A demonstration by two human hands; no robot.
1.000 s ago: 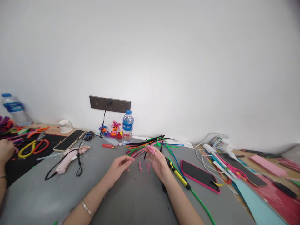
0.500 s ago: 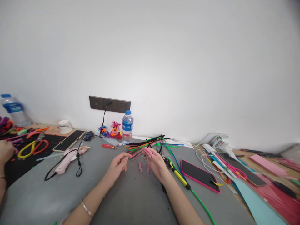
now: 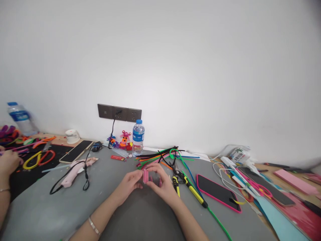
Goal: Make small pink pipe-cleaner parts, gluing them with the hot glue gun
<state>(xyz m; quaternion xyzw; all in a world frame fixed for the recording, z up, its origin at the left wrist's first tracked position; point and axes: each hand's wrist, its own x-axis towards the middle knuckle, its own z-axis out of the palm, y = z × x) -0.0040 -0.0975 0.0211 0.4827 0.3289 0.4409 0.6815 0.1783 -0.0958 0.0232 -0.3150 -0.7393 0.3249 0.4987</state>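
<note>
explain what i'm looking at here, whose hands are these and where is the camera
There is no machine: a person wears a camera on the head, looking forward and down, so the picture shows their own two bare hands. The left hand and right hand meet over a grey table and pinch a short pink piece between fingertips. Behind them lie coloured pipe cleaners and a bottle; a pink glue gun lies to the left, pliers and a phone to the right. The hand at the far left edge is someone else's.
</note>
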